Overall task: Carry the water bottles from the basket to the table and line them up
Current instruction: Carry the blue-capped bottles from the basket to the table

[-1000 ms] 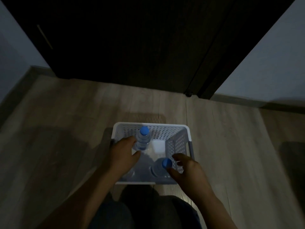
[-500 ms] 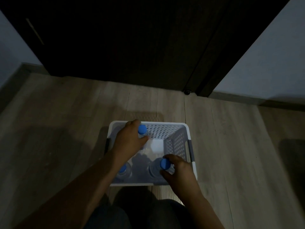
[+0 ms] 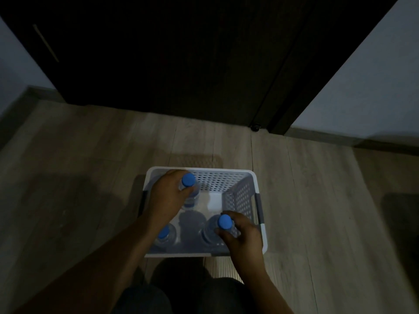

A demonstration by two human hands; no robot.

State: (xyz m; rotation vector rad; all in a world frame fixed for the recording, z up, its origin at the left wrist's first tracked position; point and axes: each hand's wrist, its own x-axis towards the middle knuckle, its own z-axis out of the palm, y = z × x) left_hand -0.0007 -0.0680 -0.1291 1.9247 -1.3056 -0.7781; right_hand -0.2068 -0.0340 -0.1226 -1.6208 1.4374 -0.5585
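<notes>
left hand (image 3: 169, 197) grips far bottle (image 3: 188, 180), right hand (image 3: 243, 237) grips near bottle (image 3: 225, 222), both inside basket (image 3: 226, 172).

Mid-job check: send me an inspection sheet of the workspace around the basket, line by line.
Surface: wood plank floor; no table in view.
Job's things: white perforated basket on the floor, with three blue-capped bottles inside, caps up: far bottle, near-right bottle, and near-left bottle, partly under the left forearm.
Clutter: nothing seen.
Grippers: left hand grips the far bottle; right hand grips the near-right bottle below its cap.
Cables: nothing seen.
Surroundings: dark door ahead, pale wall on the right, small door stop at the door's foot; dim light.
</notes>
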